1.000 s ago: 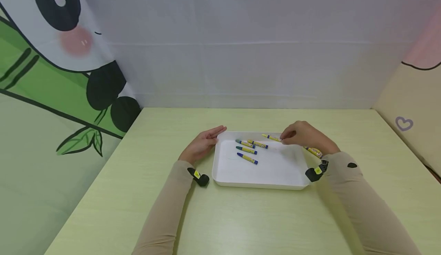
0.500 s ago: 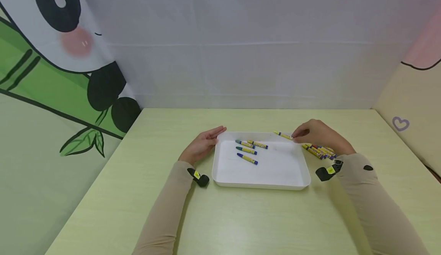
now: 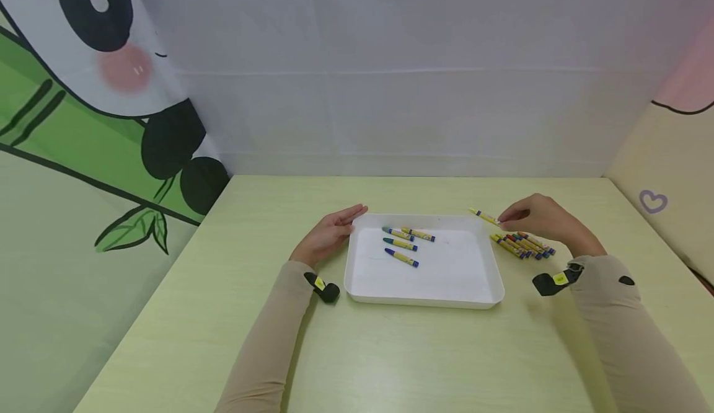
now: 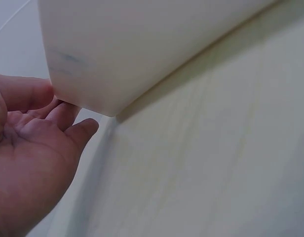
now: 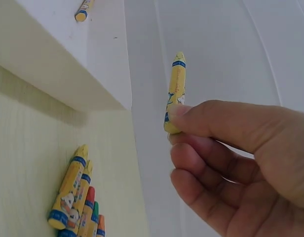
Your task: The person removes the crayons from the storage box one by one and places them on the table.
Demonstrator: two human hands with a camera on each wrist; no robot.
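Note:
In the head view my right hand (image 3: 538, 217) pinches a yellow crayon (image 3: 484, 216) by its rear end, thumb against fingers. The crayon's tip points away to the left, past the tray's far right corner. The right wrist view shows the same yellow crayon (image 5: 176, 89) with its blue bands, raised in front of the tray wall. My left hand (image 3: 329, 233) rests at the far left corner of the white tray (image 3: 424, 302), its fingers straight along the outside. In the left wrist view the thumb touches the tray wall (image 4: 112, 54); some fingertips are hidden behind it.
Several crayons (image 3: 400, 257) in yellow wrappers lie inside the tray, toward its left half. A row of crayons (image 3: 522, 246) lies on the table just right of the tray, below my right hand. A pale wall sheet (image 3: 413, 121) stands behind the table.
My right hand has moved right with the yellow crayon, from over the tray to beyond its far right corner. The crayon row on the table has come into sight. My left hand stays put.

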